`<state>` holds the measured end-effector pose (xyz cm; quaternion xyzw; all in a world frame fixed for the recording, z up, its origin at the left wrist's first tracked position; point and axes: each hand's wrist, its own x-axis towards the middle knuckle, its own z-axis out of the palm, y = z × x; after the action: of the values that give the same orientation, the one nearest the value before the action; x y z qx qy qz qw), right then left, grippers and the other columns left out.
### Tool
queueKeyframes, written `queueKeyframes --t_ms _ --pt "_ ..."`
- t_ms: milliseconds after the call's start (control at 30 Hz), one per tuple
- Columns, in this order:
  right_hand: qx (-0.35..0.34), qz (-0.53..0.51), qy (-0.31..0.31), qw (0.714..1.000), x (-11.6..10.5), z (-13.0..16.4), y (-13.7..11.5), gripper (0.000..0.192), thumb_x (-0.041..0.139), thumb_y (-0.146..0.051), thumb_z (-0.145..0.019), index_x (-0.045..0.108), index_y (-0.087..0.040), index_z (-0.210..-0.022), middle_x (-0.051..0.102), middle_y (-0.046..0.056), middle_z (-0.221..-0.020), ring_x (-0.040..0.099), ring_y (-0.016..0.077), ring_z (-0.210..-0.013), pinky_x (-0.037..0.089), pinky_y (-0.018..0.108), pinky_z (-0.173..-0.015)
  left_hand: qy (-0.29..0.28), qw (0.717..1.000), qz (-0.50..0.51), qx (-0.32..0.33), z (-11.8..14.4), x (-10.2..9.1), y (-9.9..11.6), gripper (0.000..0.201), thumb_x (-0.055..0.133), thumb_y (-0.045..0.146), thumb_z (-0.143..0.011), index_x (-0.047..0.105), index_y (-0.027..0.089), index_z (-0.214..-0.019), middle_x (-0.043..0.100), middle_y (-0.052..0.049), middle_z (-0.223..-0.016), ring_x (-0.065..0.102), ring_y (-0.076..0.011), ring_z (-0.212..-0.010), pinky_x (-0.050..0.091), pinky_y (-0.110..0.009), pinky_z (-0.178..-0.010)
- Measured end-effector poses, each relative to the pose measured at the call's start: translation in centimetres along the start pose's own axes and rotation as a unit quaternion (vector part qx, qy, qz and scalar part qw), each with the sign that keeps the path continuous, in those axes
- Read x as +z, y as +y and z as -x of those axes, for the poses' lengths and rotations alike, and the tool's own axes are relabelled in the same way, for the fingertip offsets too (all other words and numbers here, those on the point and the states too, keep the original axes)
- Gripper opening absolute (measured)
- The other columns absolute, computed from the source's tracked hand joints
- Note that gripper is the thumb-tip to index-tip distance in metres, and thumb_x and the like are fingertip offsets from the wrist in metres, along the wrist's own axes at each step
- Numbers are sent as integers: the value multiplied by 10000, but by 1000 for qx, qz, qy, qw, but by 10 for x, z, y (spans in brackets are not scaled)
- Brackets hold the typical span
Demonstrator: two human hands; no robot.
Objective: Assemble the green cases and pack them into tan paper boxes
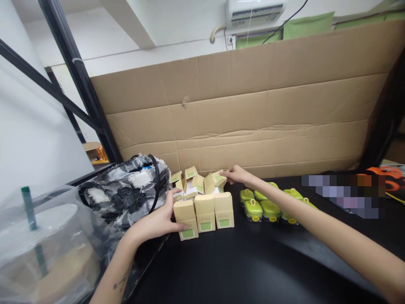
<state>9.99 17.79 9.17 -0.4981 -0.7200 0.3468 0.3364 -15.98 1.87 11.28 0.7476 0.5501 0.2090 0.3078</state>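
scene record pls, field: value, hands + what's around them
left hand: grips the leftmost closed carton in the front row
right hand: fingertips on the flap of an open carton in the back row
front row: three closed tan cartons side by side
green items: cluster right of the cartons, under the right forearm
bag: black-and-white, left of the cartons
surface: black table
backdrop: cardboard sheet

**Card, plastic and gloss**

The small tan cartons [205, 213] look like matt paperboard with green labels. The lime-green cases [262, 209] are glossy plastic. The black surface [228, 270] is smooth with a sheen. Behind stands a creased brown corrugated cardboard sheet [253, 114]. The black-and-white bag [126, 190] looks fuzzy under clear film.
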Motion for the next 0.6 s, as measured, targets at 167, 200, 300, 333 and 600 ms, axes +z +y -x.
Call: queueKeyframes --t_ms 167,200,300,333,600 --pt "-10 -57 89 994 -38 25 4 274 571 -322 -936 578 -151 -1150 627 69 -1104 644 187 -887 553 370 -747 16 1000 5 4 -2 1 0 838 688 308 -726 104 222 -1321 516 -133 -1254 587 -259 -1119 443 -409 -985" --pt "-19 -69 107 992 -46 34 6 259 565 -324 -940 583 -148 -1130 635 61 -1065 647 170 -842 555 349 -715 22 1000 8 1 -1 2 0 870 698 321 -717 82 224 -1324 502 -135 -1251 599 -261 -1098 457 -410 -967" --pt "-60 -103 151 981 -62 70 15 215 546 -347 -946 603 -140 -961 634 3 -839 610 114 -650 529 275 -599 73 997 -17 -14 4 3 -1 964 745 370 -658 76 209 -1333 446 -153 -1252 630 -290 -1015 493 -444 -900" --pt "-77 -114 163 977 -65 82 18 238 551 -374 -936 591 -147 -874 608 -21 -749 582 104 -596 511 256 -566 103 994 -46 -12 6 4 -1 974 762 385 -631 110 197 -1329 430 -158 -1251 616 -311 -1027 485 -463 -905" --pt "-173 -145 218 949 -54 159 43 345 604 -506 -842 495 -219 -686 467 -59 -562 445 95 -448 371 197 -392 190 963 -133 140 11 63 44 317 564 490 -828 452 219 -947 481 18 -764 528 -170 -678 450 -289 -644"
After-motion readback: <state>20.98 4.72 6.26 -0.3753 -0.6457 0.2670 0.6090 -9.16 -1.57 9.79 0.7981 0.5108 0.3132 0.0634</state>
